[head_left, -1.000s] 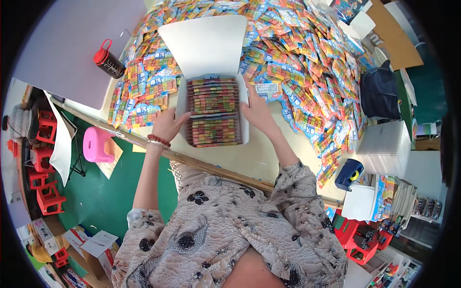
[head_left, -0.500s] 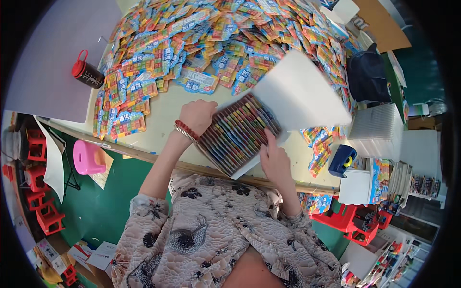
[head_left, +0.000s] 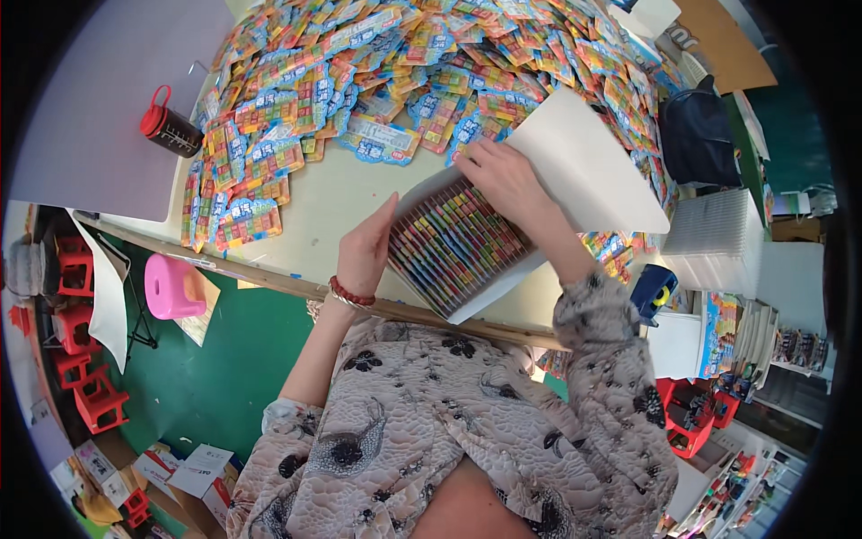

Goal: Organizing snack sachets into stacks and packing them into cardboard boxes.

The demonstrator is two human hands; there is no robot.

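Observation:
A white cardboard box [head_left: 489, 299] sits tilted on the table near its front edge, its lid [head_left: 597, 175] folded back to the right. Rows of thin, colourful blister cards [head_left: 458, 247] stand on edge inside it. Against the box's left wall lies my left hand [head_left: 364, 256], fingers stretched out along the side. My right hand [head_left: 503, 180] reaches across the box to its far side. Its fingers bend over the far rim beside the lid, and the fingertips are partly hidden.
A large heap of similar colourful cards [head_left: 296, 108] covers the table's far part. A dark bottle with a red lid [head_left: 175, 135] stands left. To the right are a tape dispenser [head_left: 653, 292], stacked clear plastic trays [head_left: 714, 242] and a dark bag [head_left: 699, 135]. A pink stool [head_left: 171, 287] stands on the floor.
My right hand has moved from the box's near right side to its far rim. My left hand has shifted down along the left wall, its fingers now straighter.

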